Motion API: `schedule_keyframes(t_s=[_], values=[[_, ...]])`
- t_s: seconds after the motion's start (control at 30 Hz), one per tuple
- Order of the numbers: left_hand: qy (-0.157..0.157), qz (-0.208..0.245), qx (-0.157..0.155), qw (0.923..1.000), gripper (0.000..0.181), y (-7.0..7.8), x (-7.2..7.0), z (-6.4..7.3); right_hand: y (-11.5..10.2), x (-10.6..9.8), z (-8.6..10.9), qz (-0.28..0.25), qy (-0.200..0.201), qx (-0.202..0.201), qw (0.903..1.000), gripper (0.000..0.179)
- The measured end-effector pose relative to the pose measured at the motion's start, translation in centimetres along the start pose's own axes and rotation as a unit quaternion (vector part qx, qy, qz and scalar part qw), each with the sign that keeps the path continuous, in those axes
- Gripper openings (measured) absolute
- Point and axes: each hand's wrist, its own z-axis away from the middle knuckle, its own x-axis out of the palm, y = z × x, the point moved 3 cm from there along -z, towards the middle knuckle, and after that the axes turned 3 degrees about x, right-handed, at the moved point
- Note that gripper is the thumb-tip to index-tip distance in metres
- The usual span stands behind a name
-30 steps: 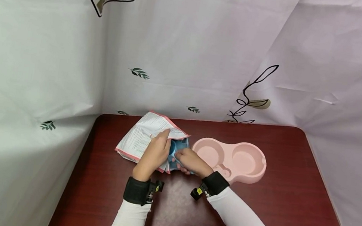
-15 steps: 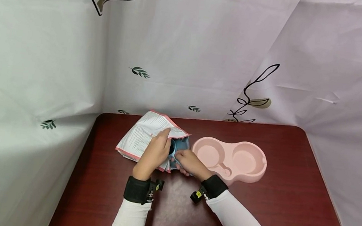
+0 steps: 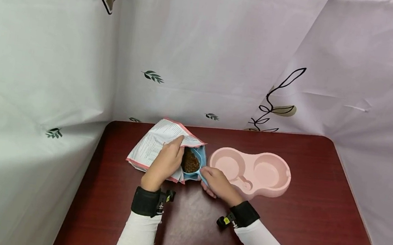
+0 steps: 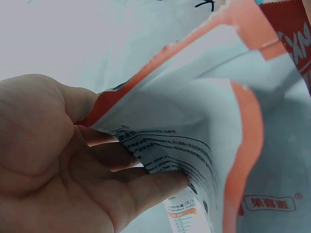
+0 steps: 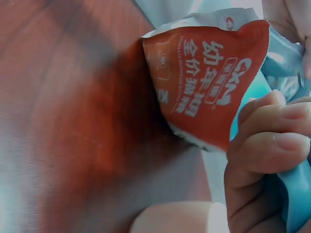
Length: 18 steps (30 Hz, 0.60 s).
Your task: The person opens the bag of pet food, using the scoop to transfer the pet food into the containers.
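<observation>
A white bag with red edges (image 3: 151, 145) lies at the table's back left, its mouth facing right; in the right wrist view its other side is red with white print. My left hand (image 3: 165, 161) pinches the upper edge of the mouth between thumb and fingers, as the left wrist view also shows. At the mouth is a light blue scoop (image 3: 198, 173) filled with brown kibble (image 3: 190, 162), partly hidden by the left hand and bag. My right hand (image 3: 219, 183) grips the scoop's handle (image 5: 297, 194), fingers curled round it.
A pink double bowl (image 3: 249, 165) with two round hollows stands just right of the right hand. The dark red table (image 3: 300, 233) ends at a patterned white cloth (image 3: 205, 50) behind and at both sides.
The right hand has drawn the scoop right and slightly toward the near edge; the scoop, deeper inside the bag before, now shows its kibble. The left hand keeps its hold on the bag.
</observation>
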Motion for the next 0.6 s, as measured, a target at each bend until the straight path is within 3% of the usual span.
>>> schedule_keyframes(t_s=[0.33,0.6], values=[[-0.009,0.002,-0.008,0.9999,0.046,-0.2,-0.5,-0.1,1.6,0.1,0.8,-0.072,-0.013,-0.005,0.9973,0.051],[-0.016,0.019,-0.011,0.9996,0.047,-0.5,-0.4,-0.1,0.7,-1.7,2.5,-0.055,-0.036,-0.038,0.9971,0.045]])
